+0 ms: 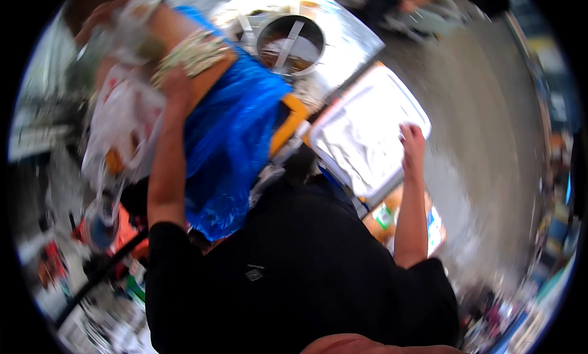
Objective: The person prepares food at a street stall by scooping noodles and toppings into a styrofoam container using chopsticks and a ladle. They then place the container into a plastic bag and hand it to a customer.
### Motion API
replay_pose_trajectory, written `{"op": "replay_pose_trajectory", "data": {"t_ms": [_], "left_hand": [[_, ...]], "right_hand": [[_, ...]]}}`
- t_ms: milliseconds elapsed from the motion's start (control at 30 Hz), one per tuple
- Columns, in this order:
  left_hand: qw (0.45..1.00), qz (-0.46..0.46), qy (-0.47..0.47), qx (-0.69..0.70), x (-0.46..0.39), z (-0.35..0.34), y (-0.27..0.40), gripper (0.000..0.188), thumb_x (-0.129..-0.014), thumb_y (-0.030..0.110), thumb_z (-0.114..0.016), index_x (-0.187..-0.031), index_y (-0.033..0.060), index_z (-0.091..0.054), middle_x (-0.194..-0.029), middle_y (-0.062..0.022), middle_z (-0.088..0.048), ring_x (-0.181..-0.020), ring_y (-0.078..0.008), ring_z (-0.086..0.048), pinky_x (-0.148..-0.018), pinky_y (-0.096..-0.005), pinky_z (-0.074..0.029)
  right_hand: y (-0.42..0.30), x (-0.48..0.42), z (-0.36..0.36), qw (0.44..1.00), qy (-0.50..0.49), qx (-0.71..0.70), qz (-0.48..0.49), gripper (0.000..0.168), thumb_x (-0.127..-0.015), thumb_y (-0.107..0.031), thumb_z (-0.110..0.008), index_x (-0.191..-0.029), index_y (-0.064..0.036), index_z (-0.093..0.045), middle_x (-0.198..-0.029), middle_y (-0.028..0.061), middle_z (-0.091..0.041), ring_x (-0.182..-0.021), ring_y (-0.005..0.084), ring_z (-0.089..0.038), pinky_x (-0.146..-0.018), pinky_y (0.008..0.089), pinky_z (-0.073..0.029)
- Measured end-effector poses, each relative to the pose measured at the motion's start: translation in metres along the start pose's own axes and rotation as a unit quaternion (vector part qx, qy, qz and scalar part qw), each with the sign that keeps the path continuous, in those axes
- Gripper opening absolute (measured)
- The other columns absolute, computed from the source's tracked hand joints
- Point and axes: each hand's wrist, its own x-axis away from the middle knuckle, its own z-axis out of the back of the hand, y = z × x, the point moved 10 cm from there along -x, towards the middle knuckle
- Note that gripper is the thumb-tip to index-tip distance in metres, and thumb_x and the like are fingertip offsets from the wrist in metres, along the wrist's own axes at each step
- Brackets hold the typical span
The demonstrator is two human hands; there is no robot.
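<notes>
My left hand [177,85] is blurred at the near edge of a heap of pale green shredded food [197,53] on an orange-brown board [216,76]; its grip cannot be told. The board lies beside a blue plastic sheet [225,138]. My right hand [412,133], fingers curled, is over the right edge of a white tray or tub [363,133] covered with a white sheet or film. Whether it grips that edge cannot be told. A round metal pot [290,44] with a pale strip across it stands beyond.
White plastic bags [124,119] hang at the left. Another person's hand [98,21] is near the board's far end. A bright metal tabletop [349,37] surrounds the pot. A yellow crate edge [289,124] shows by the blue sheet, and a printed box [383,216] lies below the tray.
</notes>
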Motion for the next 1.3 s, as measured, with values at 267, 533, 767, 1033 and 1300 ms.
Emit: {"op": "replay_pose_trajectory", "data": {"t_ms": [267,533,767,1033,1300], "left_hand": [[0.755,0.014,-0.178,0.631,-0.008,0.153,0.278,0.018,-0.101,0.022,-0.067,-0.106,0.0049,-0.065,-0.09,-0.0085,-0.069,-0.087,-0.0212,-0.068,-0.08,-0.0376,-0.053],[0.64,-0.18,-0.292,0.687,0.065,0.213,0.593,0.017,-0.093,0.014,-0.071,-0.1,0.0,-0.063,-0.086,-0.0175,-0.07,-0.078,-0.0326,-0.069,-0.071,-0.0417,-0.052],[0.792,-0.401,-0.34,0.312,0.144,0.126,0.647,0.009,-0.089,0.008,-0.065,-0.096,0.0027,-0.062,-0.092,-0.0201,-0.07,-0.09,-0.0383,-0.072,-0.077,-0.0482,-0.056],[0.922,-0.301,-0.045,0.242,0.114,0.186,0.532,0.047,-0.091,0.013,-0.067,-0.136,0.005,-0.059,-0.1,-0.0168,-0.067,-0.087,-0.0318,-0.068,-0.074,-0.0427,-0.056],[0.78,-0.178,-0.282,0.53,0.106,0.184,0.542,0.038,-0.095,0.005,-0.06,-0.133,0.0031,-0.059,-0.095,-0.0205,-0.071,-0.088,-0.0367,-0.07,-0.078,-0.0424,-0.054]], "right_hand": [[-0.017,-0.001,-0.005,0.992,-0.025,-0.115,-0.036,0.015,-0.101,-0.023,-0.065,-0.107,-0.009,-0.063,-0.111,0.002,-0.072,-0.077,0.0076,-0.053,-0.07,0.0242,-0.045],[0.001,-0.008,0.032,0.99,0.025,-0.123,-0.057,0.021,-0.101,-0.027,-0.066,-0.11,-0.008,-0.064,-0.087,-0.0041,-0.058,-0.074,0.0073,-0.051,-0.07,0.0242,-0.045],[0.003,-0.02,0.06,0.994,0.061,-0.093,-0.018,0.026,-0.101,-0.027,-0.068,-0.114,-0.004,-0.067,-0.093,-0.0012,-0.064,-0.074,0.0062,-0.055,-0.069,0.0247,-0.049],[-0.026,-0.019,0.063,0.994,0.032,0.019,0.106,0.025,-0.096,-0.017,-0.074,-0.113,-0.001,-0.067,-0.082,-0.0016,-0.064,-0.073,0.008,-0.057,-0.068,0.0261,-0.05],[-0.096,0.026,-0.006,0.94,-0.131,0.143,0.279,0.027,-0.091,-0.014,-0.073,-0.115,-0.006,-0.064,-0.093,0.0124,-0.065,-0.088,0.0322,-0.066,-0.079,0.0413,-0.054]]}}
